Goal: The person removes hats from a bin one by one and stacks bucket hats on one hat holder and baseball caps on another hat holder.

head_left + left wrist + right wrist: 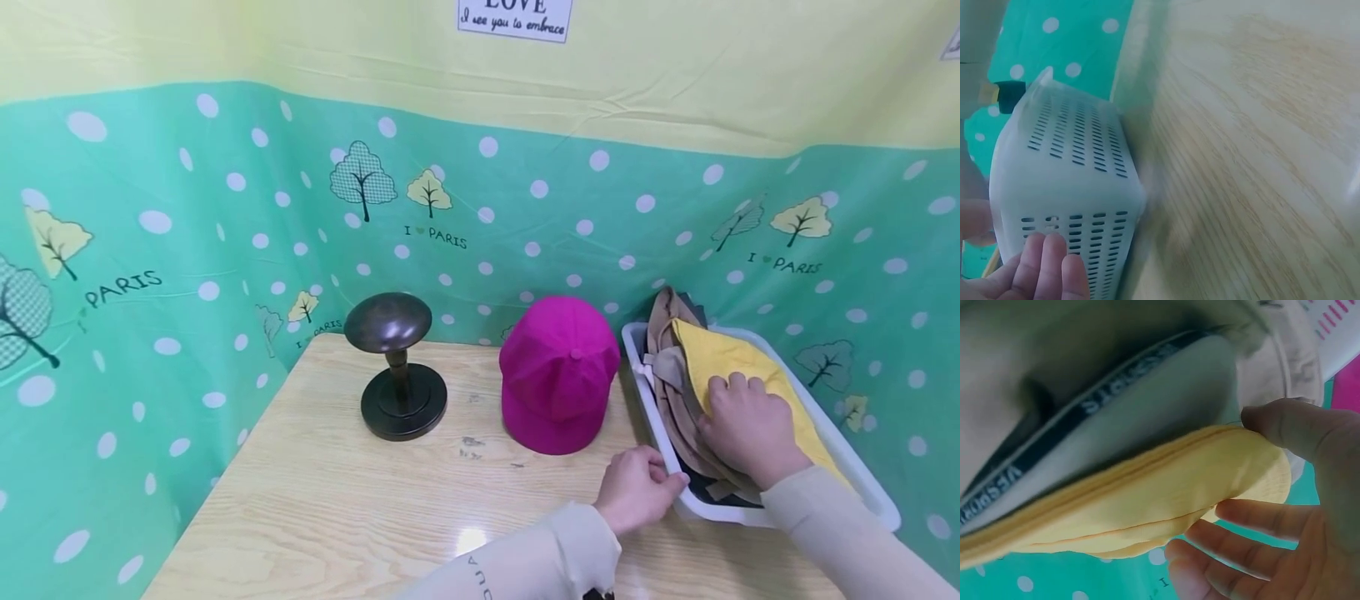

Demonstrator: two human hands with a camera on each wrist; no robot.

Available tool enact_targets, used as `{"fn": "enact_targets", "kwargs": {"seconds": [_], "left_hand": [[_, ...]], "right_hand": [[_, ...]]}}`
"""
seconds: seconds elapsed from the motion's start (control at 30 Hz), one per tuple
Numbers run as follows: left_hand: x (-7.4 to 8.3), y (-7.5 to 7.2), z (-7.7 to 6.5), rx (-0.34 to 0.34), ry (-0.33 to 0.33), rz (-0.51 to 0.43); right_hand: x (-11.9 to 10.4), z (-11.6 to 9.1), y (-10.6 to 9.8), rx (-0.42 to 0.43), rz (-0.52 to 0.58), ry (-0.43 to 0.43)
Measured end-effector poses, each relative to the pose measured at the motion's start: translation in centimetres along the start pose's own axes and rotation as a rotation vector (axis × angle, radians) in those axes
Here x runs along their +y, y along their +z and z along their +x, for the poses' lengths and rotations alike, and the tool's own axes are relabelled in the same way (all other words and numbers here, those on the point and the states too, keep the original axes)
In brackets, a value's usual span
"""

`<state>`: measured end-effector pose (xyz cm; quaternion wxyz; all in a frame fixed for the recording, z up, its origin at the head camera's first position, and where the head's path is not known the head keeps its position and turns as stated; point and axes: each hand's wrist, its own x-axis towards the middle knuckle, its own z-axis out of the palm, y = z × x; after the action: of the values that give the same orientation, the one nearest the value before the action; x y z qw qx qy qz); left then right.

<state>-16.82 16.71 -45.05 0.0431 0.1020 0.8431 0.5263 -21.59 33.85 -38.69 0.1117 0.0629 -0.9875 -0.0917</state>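
A white plastic basket [651,400] with slotted sides [1079,187] holds stacked hats at the right. My left hand [637,489] grips its near left corner, the thumb at the rim and the fingers [1054,269] along the outer wall. Over the basket, my right hand [752,425] pinches the edge of a yellow hat [727,354], with the thumb on one side and the fingers on the other in the right wrist view. Beside the yellow hat lies a brown hat [663,321]. A dark lettered band [1104,394] shows inside a pale hat there.
A magenta cap [558,375] sits on the wooden table [337,500] left of the basket, visor toward me. Farther left stands a dark hat stand [401,383] with a round base and a domed top. A green and yellow printed curtain [487,208] hangs behind and at both sides.
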Motion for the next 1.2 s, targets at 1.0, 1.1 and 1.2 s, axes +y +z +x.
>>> {"fn": "enact_targets", "kwargs": {"seconds": [1.0, 1.1, 1.2], "left_hand": [[0.2, 0.8, -0.2, 0.026, -0.057, -0.201], [0.3, 0.8, -0.2, 0.025, -0.059, -0.208], [0.3, 0.8, -0.3, 0.017, -0.072, -0.223]], "right_hand": [[2.4, -1.2, -4.7, 0.001, 0.386, 0.118], [2.4, -1.3, -5.4, 0.009, 0.403, 0.114], [2.1, -1.3, -5.9, 0.013, 0.417, 0.113]]}}
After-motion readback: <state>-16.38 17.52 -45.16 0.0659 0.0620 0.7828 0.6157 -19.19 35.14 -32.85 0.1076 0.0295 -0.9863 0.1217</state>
